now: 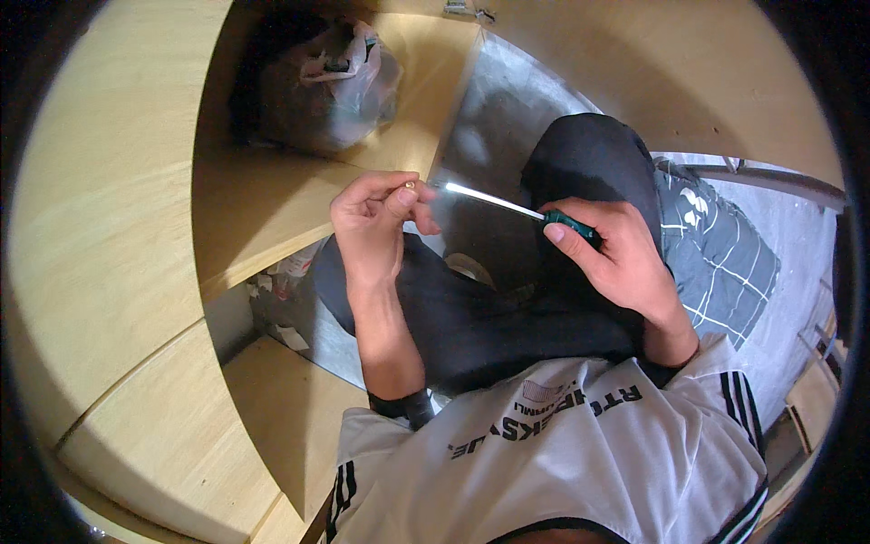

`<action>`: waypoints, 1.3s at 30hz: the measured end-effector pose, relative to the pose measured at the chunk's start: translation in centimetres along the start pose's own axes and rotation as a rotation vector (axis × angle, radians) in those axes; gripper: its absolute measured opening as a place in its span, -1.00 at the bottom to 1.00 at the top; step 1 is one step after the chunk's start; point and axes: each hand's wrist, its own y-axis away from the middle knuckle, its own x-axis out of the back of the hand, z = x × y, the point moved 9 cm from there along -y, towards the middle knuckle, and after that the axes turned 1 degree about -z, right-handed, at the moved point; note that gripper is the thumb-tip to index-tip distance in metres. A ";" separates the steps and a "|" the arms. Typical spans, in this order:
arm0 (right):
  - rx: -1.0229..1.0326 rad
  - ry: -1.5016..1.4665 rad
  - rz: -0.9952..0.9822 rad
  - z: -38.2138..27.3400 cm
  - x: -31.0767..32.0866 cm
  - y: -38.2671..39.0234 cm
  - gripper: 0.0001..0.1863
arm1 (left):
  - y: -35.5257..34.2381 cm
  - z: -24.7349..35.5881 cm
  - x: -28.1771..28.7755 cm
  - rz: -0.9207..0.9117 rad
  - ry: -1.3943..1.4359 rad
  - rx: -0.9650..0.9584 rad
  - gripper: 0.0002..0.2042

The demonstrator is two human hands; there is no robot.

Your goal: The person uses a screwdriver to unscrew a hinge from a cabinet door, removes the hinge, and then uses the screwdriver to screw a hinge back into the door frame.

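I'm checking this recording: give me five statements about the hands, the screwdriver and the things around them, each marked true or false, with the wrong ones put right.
1. The right hand grips the green handle of a screwdriver. True.
2. The left hand is empty. False: the left hand pinches a small gold-coloured piece at its fingertips.
3. The screwdriver's metal shaft points toward the left hand. True.
4. The fabric with white lines lies to the person's left. False: the dark grey fabric lies to the right, beyond the right hand.
5. A translucent plastic bag rests on a wooden shelf. True.
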 end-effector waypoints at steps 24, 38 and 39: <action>0.103 0.078 -0.058 0.3 1.9 2.1 -0.75 | 1.4 -0.3 -2.0 -0.167 -0.223 0.179 -0.86; 0.034 0.111 -0.003 0.6 2.2 2.1 -0.75 | -1.4 -1.1 -4.8 -0.428 -0.459 0.510 -0.90; 0.018 0.104 0.008 0.6 2.2 2.0 -0.75 | -2.1 -1.4 -4.9 -0.427 -0.476 0.549 -0.91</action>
